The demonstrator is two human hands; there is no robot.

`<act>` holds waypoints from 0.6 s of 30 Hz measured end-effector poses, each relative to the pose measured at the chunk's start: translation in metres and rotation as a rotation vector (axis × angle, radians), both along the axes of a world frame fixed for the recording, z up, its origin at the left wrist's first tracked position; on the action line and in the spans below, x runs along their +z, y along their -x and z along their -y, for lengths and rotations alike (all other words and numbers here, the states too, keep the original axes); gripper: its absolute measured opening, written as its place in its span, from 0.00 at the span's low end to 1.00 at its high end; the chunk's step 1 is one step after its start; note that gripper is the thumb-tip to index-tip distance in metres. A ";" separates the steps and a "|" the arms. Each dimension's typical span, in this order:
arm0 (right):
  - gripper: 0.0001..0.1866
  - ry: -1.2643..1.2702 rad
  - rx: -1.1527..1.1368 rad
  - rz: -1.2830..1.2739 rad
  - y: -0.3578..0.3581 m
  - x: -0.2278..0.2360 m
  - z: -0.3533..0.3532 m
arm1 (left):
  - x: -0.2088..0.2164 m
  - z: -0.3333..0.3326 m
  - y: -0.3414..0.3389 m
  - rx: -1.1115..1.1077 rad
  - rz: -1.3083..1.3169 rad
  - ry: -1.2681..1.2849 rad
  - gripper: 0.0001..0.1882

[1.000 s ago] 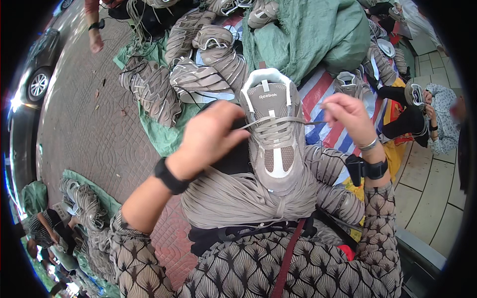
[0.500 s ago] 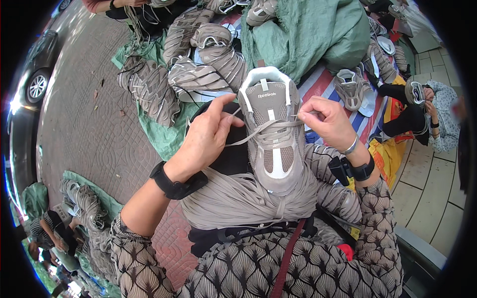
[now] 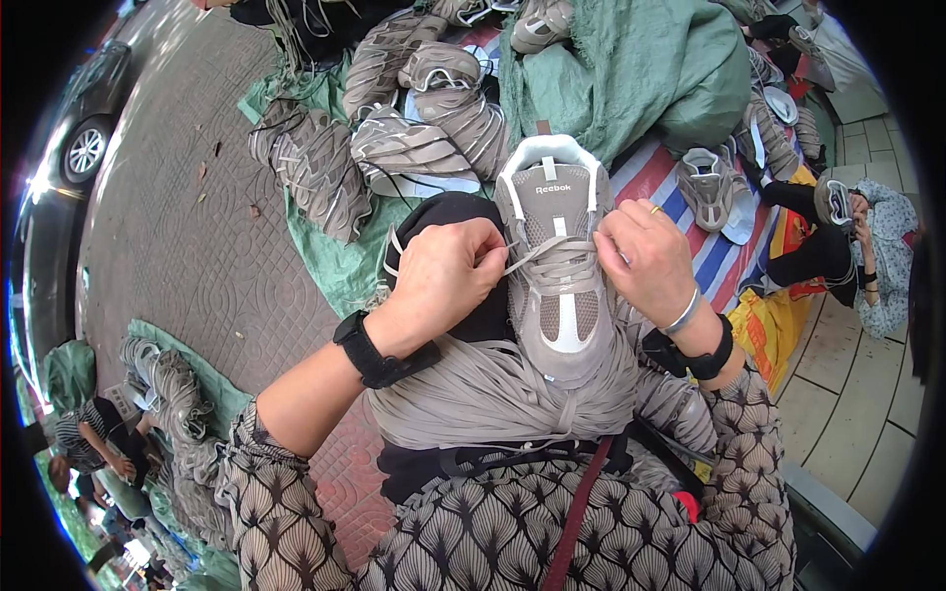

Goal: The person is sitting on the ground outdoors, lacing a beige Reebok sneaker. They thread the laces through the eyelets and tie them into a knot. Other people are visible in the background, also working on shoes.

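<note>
A grey-and-white sneaker (image 3: 564, 335) rests in my lap, toe toward me and tongue pointing away. Its flat grey shoelace (image 3: 558, 260) crosses the lower eyelets, with a slack strand running left. My left hand (image 3: 445, 274), closed in a pinch, grips that strand beside the shoe's left edge. At the right eyelet edge my right hand (image 3: 645, 254) is also closed, thumb and finger together on the lace; its fingertips partly hide the strand there. Under the toe lies a thick bundle of grey laces (image 3: 463, 399) across my thighs.
Beyond the shoe are piles of similar sneakers (image 3: 434, 148) on green sheeting and a big green sack (image 3: 631, 79). Striped sheeting (image 3: 645, 182) lies to the right. Another person (image 3: 877, 256) handles a shoe at far right. A car (image 3: 84, 148) stands far left.
My left hand has gone from loosely spread fingers to a pinch on the lace at the shoe's left side. My right hand stays at the right edge, turned more knuckles-up. The view has shifted slightly.
</note>
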State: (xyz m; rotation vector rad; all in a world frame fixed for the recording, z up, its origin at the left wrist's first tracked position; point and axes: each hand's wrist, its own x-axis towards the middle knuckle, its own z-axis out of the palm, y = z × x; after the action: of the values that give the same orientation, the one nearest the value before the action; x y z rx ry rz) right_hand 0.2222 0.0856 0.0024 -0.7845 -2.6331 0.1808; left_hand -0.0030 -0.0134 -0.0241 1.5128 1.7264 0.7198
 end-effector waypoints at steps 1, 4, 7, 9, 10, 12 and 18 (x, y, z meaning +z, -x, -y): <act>0.06 0.004 -0.002 -0.002 0.000 0.000 0.000 | 0.001 0.001 0.000 -0.010 -0.031 -0.016 0.07; 0.06 0.008 -0.003 -0.008 0.000 0.000 0.000 | 0.001 -0.001 -0.002 -0.008 -0.081 -0.045 0.08; 0.06 0.005 0.011 0.002 -0.001 -0.001 -0.001 | -0.001 -0.006 -0.007 -0.025 -0.132 -0.045 0.08; 0.06 0.012 0.029 0.025 -0.003 -0.001 -0.003 | 0.000 -0.010 -0.009 -0.041 -0.123 -0.029 0.08; 0.05 0.021 0.054 0.043 -0.003 0.001 -0.005 | 0.000 -0.014 -0.007 -0.068 -0.078 -0.001 0.09; 0.05 0.039 0.103 0.078 -0.004 0.006 -0.009 | -0.001 -0.023 -0.001 -0.123 0.013 0.055 0.09; 0.09 0.046 0.247 0.259 -0.006 0.018 -0.025 | 0.001 -0.021 -0.020 -0.163 -0.384 -0.172 0.05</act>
State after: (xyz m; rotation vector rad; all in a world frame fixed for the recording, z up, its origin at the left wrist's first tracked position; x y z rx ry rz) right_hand 0.2280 0.1102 0.0201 -0.5237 -2.9784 0.2199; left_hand 0.0171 0.0076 -0.0236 1.9888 1.8207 0.5274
